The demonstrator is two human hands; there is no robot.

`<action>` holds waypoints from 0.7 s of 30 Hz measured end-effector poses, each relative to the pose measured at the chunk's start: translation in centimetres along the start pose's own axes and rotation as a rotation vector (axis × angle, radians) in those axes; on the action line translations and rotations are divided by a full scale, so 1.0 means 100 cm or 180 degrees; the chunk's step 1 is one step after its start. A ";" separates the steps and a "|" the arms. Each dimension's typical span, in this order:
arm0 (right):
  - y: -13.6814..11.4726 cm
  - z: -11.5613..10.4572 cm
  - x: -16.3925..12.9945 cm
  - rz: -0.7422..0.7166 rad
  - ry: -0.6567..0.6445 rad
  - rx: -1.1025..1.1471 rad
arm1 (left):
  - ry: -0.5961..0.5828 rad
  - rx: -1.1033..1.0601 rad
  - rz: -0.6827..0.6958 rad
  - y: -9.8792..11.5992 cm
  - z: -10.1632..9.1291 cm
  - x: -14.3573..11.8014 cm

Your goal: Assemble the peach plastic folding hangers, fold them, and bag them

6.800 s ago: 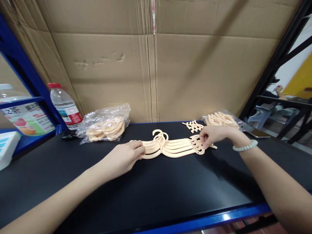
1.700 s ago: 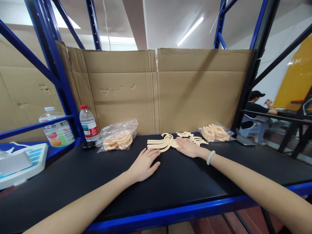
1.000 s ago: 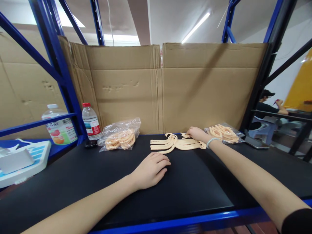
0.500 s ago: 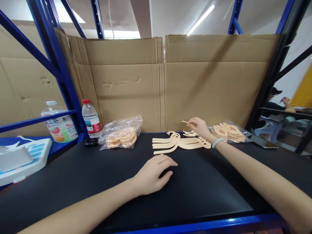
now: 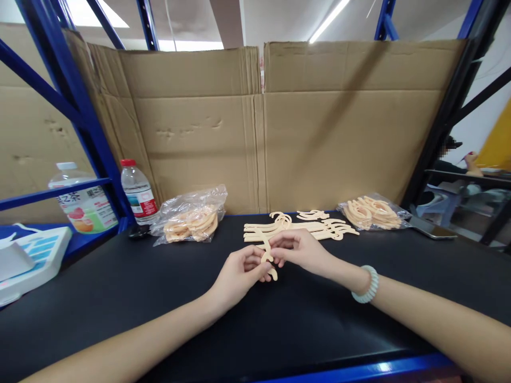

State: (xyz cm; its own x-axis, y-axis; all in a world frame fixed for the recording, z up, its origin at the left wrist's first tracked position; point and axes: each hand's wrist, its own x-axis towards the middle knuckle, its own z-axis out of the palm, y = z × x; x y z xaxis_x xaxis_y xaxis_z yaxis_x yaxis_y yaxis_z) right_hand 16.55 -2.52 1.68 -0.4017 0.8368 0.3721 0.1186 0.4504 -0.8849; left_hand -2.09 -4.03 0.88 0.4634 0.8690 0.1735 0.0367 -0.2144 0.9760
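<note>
Cream plastic, thin and curved like a small hook, is what I see pinched between both hands: the clip piece (image 5: 268,259) sits just above the counter (image 5: 120,298), in front of the row of hangers (image 5: 295,230). My left hand (image 5: 239,274) comes in from the lower left with the forearm stretched long across the counter, palm turned inward, fingers curled and closed on the piece's left side. My right hand (image 5: 301,251) reaches in from the right, wrist bent slightly, thumb and fingertips closed on the same piece from the other side; a pale beaded bracelet (image 5: 365,285) rings that wrist. The hangers behind the hands are the same matte cream plastic, flat and slender, laid overlapping with their hooks curling up. Left of the hangers lies a crinkled clear plastic bag (image 5: 191,215) with more cream pieces inside, and further left a water bottle (image 5: 136,191) with a red cap stands upright. Right of the hangers, a second clear bag (image 5: 373,213) holds a looser heap. Creased corrugated cardboard (image 5: 255,122) stands as a wall behind the hangers. The counter is smooth, matte black, edged in blue metal.
</note>
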 end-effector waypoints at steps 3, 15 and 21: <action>0.011 -0.031 -0.001 -0.0519 0.0172 -0.1476 | 0.0177 -0.0132 -0.0120 -0.001 -0.004 0.002; 0.054 -0.064 0.007 -0.0472 0.0417 -0.3411 | 0.0627 -0.0419 -0.0216 -0.007 -0.013 0.005; 0.056 -0.065 0.009 -0.0550 0.0562 -0.3383 | 0.0920 -0.0371 -0.0068 -0.005 -0.020 0.011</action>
State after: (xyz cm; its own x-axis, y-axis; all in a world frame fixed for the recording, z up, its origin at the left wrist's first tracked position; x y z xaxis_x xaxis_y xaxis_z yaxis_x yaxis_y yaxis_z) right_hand 22.73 2.74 -1.13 -0.3623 0.7311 0.5782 0.8313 0.5340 -0.1543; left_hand -3.34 -2.14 0.87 0.1922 0.9671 0.1667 -0.0657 -0.1568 0.9854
